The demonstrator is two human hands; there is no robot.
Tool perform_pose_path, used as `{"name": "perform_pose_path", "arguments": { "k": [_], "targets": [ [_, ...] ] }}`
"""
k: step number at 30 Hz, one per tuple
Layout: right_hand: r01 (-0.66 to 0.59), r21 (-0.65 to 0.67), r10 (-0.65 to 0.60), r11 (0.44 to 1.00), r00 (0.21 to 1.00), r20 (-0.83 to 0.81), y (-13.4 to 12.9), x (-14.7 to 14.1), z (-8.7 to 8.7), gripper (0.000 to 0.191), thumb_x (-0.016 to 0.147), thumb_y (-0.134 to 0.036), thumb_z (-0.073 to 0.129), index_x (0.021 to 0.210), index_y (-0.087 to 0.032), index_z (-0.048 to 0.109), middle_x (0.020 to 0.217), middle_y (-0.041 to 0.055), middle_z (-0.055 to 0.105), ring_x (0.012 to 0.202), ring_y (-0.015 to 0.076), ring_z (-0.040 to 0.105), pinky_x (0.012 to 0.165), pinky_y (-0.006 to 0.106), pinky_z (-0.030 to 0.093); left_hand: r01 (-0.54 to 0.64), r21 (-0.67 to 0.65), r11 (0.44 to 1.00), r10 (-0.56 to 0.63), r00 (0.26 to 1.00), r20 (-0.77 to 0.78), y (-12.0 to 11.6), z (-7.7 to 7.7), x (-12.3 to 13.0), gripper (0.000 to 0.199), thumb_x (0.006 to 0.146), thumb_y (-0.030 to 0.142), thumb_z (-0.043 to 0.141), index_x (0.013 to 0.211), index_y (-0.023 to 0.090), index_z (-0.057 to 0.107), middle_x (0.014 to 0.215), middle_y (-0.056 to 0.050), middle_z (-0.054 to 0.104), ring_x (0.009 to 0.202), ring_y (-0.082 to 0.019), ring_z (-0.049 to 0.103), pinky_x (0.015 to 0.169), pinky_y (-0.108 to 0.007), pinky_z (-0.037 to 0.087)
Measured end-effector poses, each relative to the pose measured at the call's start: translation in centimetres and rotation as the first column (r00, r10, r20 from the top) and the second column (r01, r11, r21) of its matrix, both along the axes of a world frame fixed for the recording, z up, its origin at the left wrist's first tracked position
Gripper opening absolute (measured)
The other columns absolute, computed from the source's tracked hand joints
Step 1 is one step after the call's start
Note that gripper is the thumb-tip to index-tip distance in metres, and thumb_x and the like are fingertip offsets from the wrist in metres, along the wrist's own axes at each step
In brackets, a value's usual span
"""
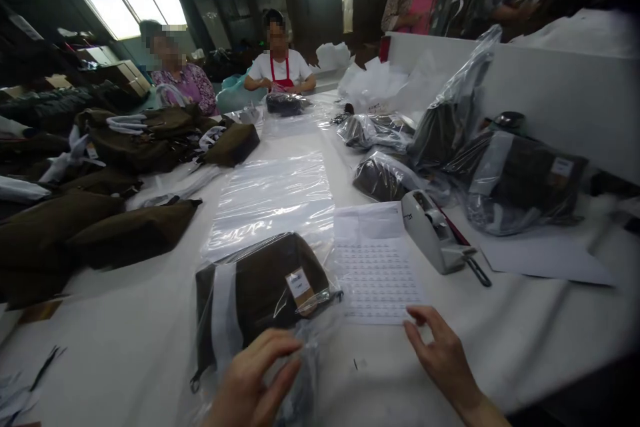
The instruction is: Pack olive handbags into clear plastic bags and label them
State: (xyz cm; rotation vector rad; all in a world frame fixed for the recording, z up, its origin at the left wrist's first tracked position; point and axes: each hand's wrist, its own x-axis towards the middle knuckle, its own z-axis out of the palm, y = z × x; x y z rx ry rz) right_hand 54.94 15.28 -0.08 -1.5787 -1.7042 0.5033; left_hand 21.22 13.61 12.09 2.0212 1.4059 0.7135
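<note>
At seven o'clock, one boxy dark-olive fabric bag (265, 287) inside glossy, wrinkled clear plastic, with one pale vertical band (226, 310) and one white-and-brown tag (301, 290). Over its near edge, one left hand (257, 380), released, fingers bent and thumb apart; impossible to tell whether touching the plastic. At five o'clock, one right hand (443, 353), also released, thumb and forefinger parted by the corner of one flat paper sheet (377, 280) printed in rows. At four o'clock, one grey, wedge-shaped tape dispenser (427, 233). Behind the bag, smooth, creased clear film (275, 193). At three o'clock, at least four plastic-wrapped bags (525, 173); at nine, soft olive bags (135, 233), heaped, too overlapped to count. Between eleven and two, four people (287, 70).
</note>
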Motion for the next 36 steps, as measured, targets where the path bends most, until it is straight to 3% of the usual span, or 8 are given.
{"name": "perform_pose_path", "arguments": {
  "k": [3,5,10,13,17,22,27,36],
  "targets": [
    [0.15,-0.06,-0.153,0.987,0.987,-0.05,6.1,0.3,0.1,0.027,0.086,-0.034,0.048,0.108,-0.021,0.05,0.103,0.0073,0.057,0.083,0.0203,0.058,0.076,0.038,0.051,-0.061,-0.259,0.964,0.136,0.95,0.282,10.6,-0.7,9.2,0.027,0.082,0.032,0.058,0.107,0.022,0.06,0.102,-0.006,0.065,0.094,-0.019,0.061,0.086,-0.03,0.05],
    [0.16,-0.073,-0.164,0.984,0.985,-0.05,9.1,1.1,-0.7,0.029,0.086,-0.034,0.046,0.111,-0.02,0.051,0.109,0.0087,0.056,0.086,0.021,0.057,0.079,0.04,0.05,-0.3,-0.501,0.811,0.476,0.837,0.27,16.3,-3.2,13.5,0.037,0.08,0.03,0.06,0.113,0.016,0.056,0.108,-0.011,0.063,0.099,-0.02,0.06,0.088,-0.03,0.048],
    [0.18,-0.123,-0.182,0.976,0.983,-0.009,11.7,3.2,-3.5,0.036,0.083,-0.032,0.045,0.116,-0.017,0.048,0.11,0.0121,0.056,0.1,0.0265,0.055,0.089,0.048,0.045,-0.547,-0.539,0.641,0.675,0.736,0.055,23.1,-10.3,15.8,0.059,0.073,0.033,0.065,0.122,0.011,0.041,0.119,-0.021,0.053,0.108,-0.03,0.056,0.085,-0.039,0.047],
    [0.258,-0.208,-0.284,0.944,0.952,-0.11,12.3,3.5,-3.8,0.047,0.079,-0.036,0.053,0.12,-0.016,0.044,0.113,0.0141,0.055,0.093,0.026,0.058,0.085,0.047,0.048,-0.611,-0.496,0.617,0.699,0.715,-0.01,23.4,-12.2,14.5,0.063,0.071,0.034,0.066,0.122,0.011,0.038,0.116,-0.02,0.053,0.105,-0.03,0.056,0.084,-0.04,0.047],
    [0.224,-0.456,-0.43,0.861,0.8,-0.419,13.5,3.7,-3.1,0.067,0.067,-0.039,0.067,0.122,-0.014,0.038,0.109,0.015,0.057,0.082,0.0226,0.062,0.074,0.039,0.053,-0.661,-0.353,0.662,0.698,0.715,-0.032,22.4,-12.0,14.3,0.061,0.074,0.031,0.063,0.125,0.012,0.035,0.126,-0.019,0.043,0.115,-0.029,0.046,0.096,-0.043,0.039],
    [-0.129,-0.672,-0.492,0.729,0.585,-0.645,13.8,4.0,-2.2,0.054,0.064,-0.032,0.071,0.111,-0.017,0.049,0.097,0.0099,0.067,0.083,0.0217,0.064,0.071,0.033,0.052,-0.382,-0.258,0.888,0.414,0.906,0.085,19.0,-11.0,17.2,0.034,0.078,0.027,0.059,0.111,0.019,0.052,0.108,-0.007,0.054,0.092,-0.018,0.054,0.087,-0.034,0.044],
    [-0.328,-0.647,-0.42,0.688,0.547,-0.724,13.4,3.6,-1.2,0.034,0.062,-0.026,0.073,0.093,-0.015,0.062,0.088,0.0078,0.071,0.078,0.0222,0.065,0.073,0.034,0.052,-0.2,-0.372,0.906,0.26,0.959,0.117,15.6,-11.5,19.4,0.022,0.077,0.023,0.06,0.098,0.019,0.059,0.09,-0.003,0.058,0.08,-0.016,0.054,0.08,-0.032,0.045],
    [-0.506,-0.514,-0.362,0.693,0.373,-0.854,12.5,1.8,-0.4,0.038,0.062,-0.035,0.077,0.093,-0.015,0.067,0.085,0.007,0.071,0.075,0.0243,0.066,0.071,0.037,0.051,-0.213,-0.402,0.89,0.31,0.931,0.192,14.4,-11.3,20.1,0.038,0.07,0.036,0.071,0.1,0.018,0.058,0.092,-0.004,0.059,0.075,-0.014,0.053,0.072,-0.028,0.046]
  ]
}}
